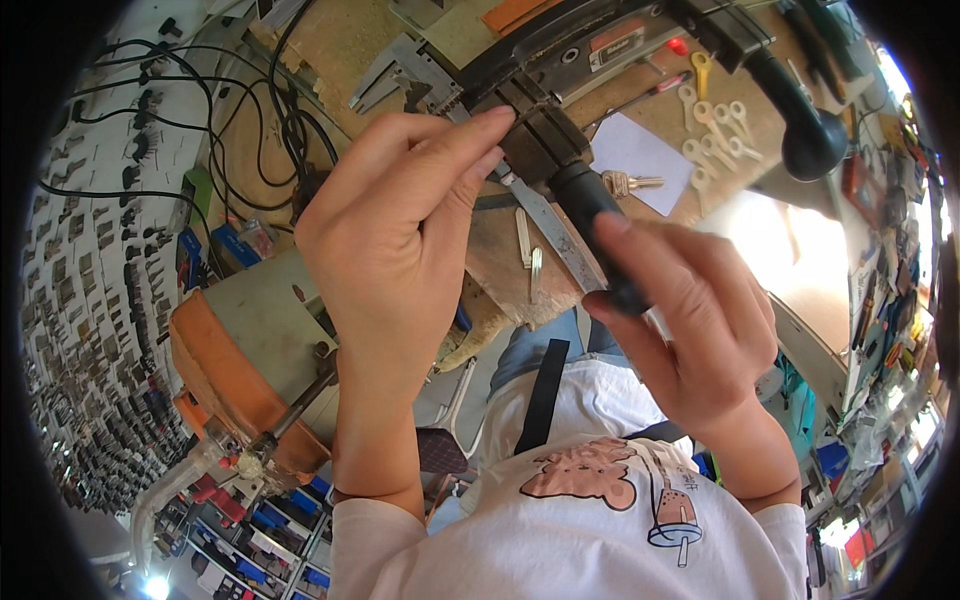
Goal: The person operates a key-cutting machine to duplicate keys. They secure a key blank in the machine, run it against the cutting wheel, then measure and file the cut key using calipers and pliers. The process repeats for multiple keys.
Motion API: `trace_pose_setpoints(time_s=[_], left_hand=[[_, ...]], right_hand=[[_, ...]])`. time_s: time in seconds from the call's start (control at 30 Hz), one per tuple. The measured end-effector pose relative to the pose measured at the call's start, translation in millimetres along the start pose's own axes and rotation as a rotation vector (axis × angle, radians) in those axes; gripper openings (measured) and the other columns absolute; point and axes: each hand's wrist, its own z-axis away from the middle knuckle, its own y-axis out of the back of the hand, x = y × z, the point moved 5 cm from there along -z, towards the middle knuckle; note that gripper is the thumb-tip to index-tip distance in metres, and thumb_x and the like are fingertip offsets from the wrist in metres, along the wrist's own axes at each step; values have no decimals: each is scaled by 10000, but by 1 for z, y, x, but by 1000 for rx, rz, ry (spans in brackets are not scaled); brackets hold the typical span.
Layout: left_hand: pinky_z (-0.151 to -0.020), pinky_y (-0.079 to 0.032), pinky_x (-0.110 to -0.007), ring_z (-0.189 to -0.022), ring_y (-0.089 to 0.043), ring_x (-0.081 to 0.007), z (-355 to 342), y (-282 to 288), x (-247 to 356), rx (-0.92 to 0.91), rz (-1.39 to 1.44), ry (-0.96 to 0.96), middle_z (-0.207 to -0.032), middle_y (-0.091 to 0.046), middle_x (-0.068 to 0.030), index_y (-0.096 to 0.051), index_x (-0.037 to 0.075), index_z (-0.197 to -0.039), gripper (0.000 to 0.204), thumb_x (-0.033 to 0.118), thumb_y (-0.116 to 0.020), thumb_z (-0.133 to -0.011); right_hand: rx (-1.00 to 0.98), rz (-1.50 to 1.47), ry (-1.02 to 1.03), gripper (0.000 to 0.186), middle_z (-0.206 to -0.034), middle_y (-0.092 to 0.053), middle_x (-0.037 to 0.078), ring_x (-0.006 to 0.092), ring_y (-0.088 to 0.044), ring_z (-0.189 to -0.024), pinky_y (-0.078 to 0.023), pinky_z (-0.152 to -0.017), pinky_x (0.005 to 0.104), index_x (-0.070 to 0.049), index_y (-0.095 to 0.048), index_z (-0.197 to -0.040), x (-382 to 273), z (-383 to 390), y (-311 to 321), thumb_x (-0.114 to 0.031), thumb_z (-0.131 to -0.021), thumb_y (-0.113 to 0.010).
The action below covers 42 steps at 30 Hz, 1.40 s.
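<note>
My left hand [385,220] is closed, thumb and fingertips pinched against the dark metal clamp block [535,130] of a black machine [560,50]; what they hold is hidden. My right hand [685,315] grips the black cylindrical handle [580,195] extending from that block. A worn steel bar [550,225] runs diagonally beneath both. Beside the handle, brass keys [620,184] lie on a white paper [640,140]. Two slim key blanks [533,265] lie below the bar, and a steel caliper [385,85] rests above my left hand.
Several key blanks [715,130] and a curved black lever [805,140] are at upper right. Black cables [265,150] loop at left. A green and orange machine [240,350] stands at lower left. Small parts hang densely on a wall board [100,300].
</note>
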Motion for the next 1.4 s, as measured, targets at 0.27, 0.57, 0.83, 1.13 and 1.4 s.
trace_pose_setpoints(time_s=[0.27, 0.57, 0.83, 1.13, 1.4], left_hand=[[-502, -420, -164, -611, -524, -50, 5, 2, -5, 18, 9, 88, -806, -594, -29, -653, -6, -989, 216, -26, -642, -774], [-543, -422, -219, -633, -561, -125, 17, 4, -11, 140, 112, 216, -768, -616, -80, -643, -6, -893, 136, 11, -657, -759], [-530, -417, -204, -598, -546, -100, 20, -5, -9, 211, 182, 288, -750, -610, -62, -633, -12, -881, 93, 17, -633, -792], [-524, -419, -186, -588, -539, -74, 24, -9, -14, 247, 304, 284, -752, -596, -51, -626, -34, -879, 73, -8, -618, -812], [-530, -422, -183, -594, -543, -72, 25, -6, -16, 237, 275, 266, -774, -598, -50, -624, -31, -891, 81, -1, -615, -816]], right_hand=[[-75, -611, -513, 340, -948, -601, 145, 139, -605, -776, -466, -676, 226, 66, -456, -1133, 15, 6, -12, -110, -860, -558], [-137, -316, -389, 353, -962, -598, 110, 131, -602, -811, -449, -750, 229, 64, -488, -1108, 7, 0, -5, -67, -809, -623], [8, -501, -389, 495, -1013, -605, 132, 126, -601, -834, -452, -771, 231, 78, -487, -1169, 13, 8, -14, 58, -716, -687], [7, -320, -291, 500, -991, -633, 131, 128, -611, -843, -449, -770, 215, 74, -535, -1125, 11, 5, -9, 9, -674, -739], [-148, -579, -616, 398, -889, -630, 140, 143, -620, -760, -471, -646, 219, 60, -467, -1145, 15, 3, -9, -219, -869, -533]])
